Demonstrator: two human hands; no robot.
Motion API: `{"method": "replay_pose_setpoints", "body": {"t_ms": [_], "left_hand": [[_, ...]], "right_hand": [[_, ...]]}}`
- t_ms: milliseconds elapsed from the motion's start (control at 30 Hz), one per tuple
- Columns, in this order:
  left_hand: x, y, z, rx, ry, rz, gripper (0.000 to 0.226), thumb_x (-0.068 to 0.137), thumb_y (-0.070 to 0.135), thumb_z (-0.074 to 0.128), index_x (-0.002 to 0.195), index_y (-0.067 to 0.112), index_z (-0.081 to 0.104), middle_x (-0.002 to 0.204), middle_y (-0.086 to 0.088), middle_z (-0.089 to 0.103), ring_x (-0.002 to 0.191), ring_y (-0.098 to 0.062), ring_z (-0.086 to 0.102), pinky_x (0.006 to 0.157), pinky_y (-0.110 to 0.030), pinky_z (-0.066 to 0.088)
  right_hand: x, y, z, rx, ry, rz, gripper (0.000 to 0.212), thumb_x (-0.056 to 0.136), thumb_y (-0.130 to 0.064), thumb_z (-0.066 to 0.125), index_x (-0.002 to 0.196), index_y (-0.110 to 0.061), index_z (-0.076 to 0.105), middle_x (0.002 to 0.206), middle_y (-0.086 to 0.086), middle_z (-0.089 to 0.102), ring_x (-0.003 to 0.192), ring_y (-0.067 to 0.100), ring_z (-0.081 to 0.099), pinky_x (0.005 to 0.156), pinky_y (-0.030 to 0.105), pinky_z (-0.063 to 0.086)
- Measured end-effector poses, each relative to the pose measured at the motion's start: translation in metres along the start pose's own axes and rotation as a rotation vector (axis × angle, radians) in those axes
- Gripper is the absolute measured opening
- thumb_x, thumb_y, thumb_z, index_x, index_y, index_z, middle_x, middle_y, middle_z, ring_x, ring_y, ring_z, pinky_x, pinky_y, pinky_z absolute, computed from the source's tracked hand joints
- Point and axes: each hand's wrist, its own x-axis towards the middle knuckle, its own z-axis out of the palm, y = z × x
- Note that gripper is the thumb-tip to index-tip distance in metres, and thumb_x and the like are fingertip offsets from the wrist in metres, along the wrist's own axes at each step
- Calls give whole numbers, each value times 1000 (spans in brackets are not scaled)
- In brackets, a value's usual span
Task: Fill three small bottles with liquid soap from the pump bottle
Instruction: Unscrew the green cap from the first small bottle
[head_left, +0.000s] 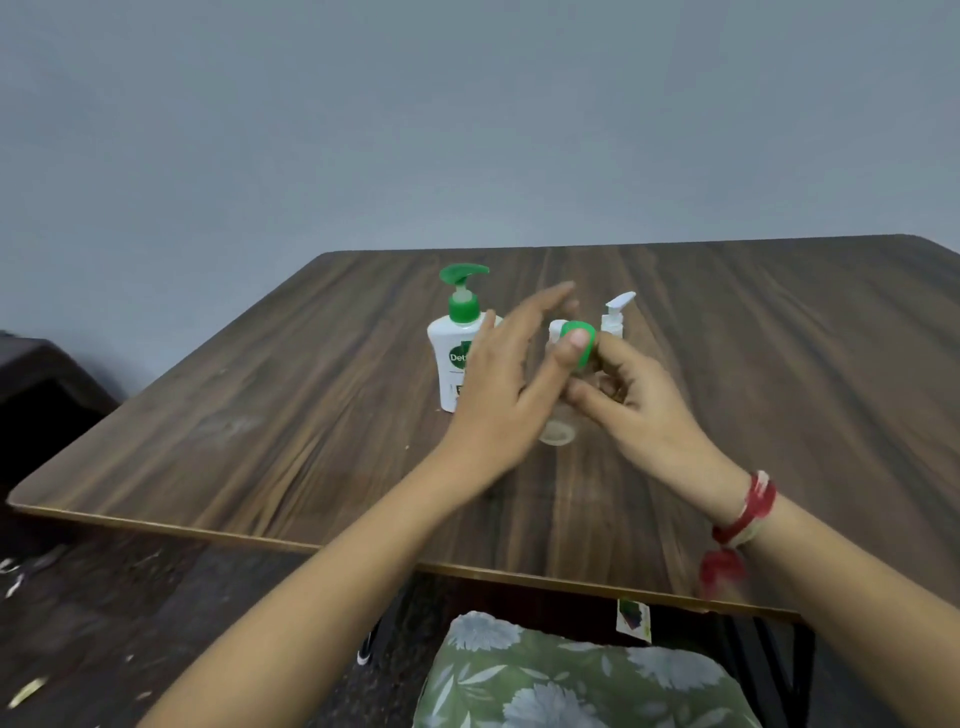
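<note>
pump bottle (447, 364): white body, green pump.
cap (582, 328): green, at 3 o'clock of the pump bottle.
table (260, 415): dark brown, wood-grained.
wrist thread (748, 512): red and white.
cloth (571, 680): green, printed with pale flowers.

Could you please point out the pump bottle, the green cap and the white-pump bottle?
pump bottle (440, 371): head view, white body.
green cap (576, 327): head view, rim.
white-pump bottle (622, 300): head view, pump head.

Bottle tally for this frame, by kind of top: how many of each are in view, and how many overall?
Large green-pump soap bottle: 1
Green-capped small bottle: 1
White-capped small bottle, mostly hidden behind the hands: 1
White-pump small bottle: 1
Total: 4 bottles
</note>
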Motion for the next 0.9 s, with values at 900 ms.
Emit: {"method": "replay_pose_setpoints", "body": {"t_ms": [900], "left_hand": [[-11, -16, -3, -348, -120, -257, 45, 85, 19, 61, 129, 15, 50, 125, 10, 55, 116, 1, 54, 99, -23, 45]], "right_hand": [[-21, 19, 22, -17, 33, 182, 26, 77, -29, 72, 100, -19, 65, 88, -8, 71, 77, -1, 65, 71, 20, 50]]}}
